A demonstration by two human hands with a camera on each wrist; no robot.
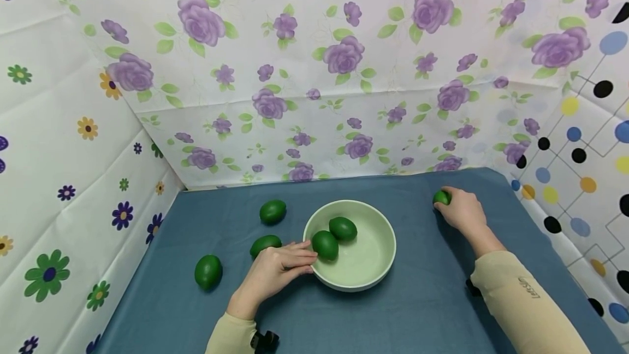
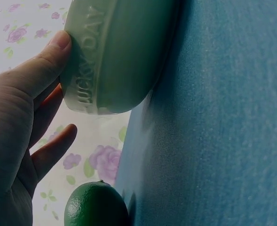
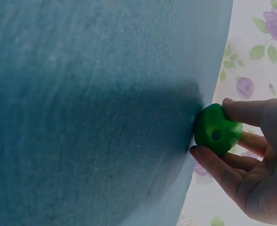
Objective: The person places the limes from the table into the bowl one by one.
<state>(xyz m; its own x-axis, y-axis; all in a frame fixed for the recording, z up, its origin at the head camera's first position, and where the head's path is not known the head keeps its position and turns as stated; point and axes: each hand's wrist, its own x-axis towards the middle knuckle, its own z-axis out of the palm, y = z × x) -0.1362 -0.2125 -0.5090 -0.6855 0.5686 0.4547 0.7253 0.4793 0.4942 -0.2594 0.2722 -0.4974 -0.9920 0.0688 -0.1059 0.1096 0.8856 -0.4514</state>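
Note:
A pale green bowl (image 1: pixel 366 258) stands mid-table with two green limes, one lime (image 1: pixel 342 229) behind the other. My left hand (image 1: pixel 280 269) reaches to the bowl's left side, its fairly straight fingers at the rim. In the left wrist view the thumb (image 2: pixel 58 42) touches the bowl's edge, beside raised lettering, and another finger is spread away from it. Far to the right, my right hand (image 1: pixel 463 209) pinches a lime (image 3: pixel 217 129) between thumb and fingers, low at the tablecloth. Most of that lime is covered by the hand in the head view.
Left of the bowl lie three more limes: one lime (image 1: pixel 272 212) toward the back, another lime (image 1: pixel 265 245) partly behind my left hand, and a third lime (image 1: pixel 208 272) farther left. A blue cloth (image 1: pixel 393 321) covers the table. Flowered sheets (image 1: pixel 314 141) hang behind it.

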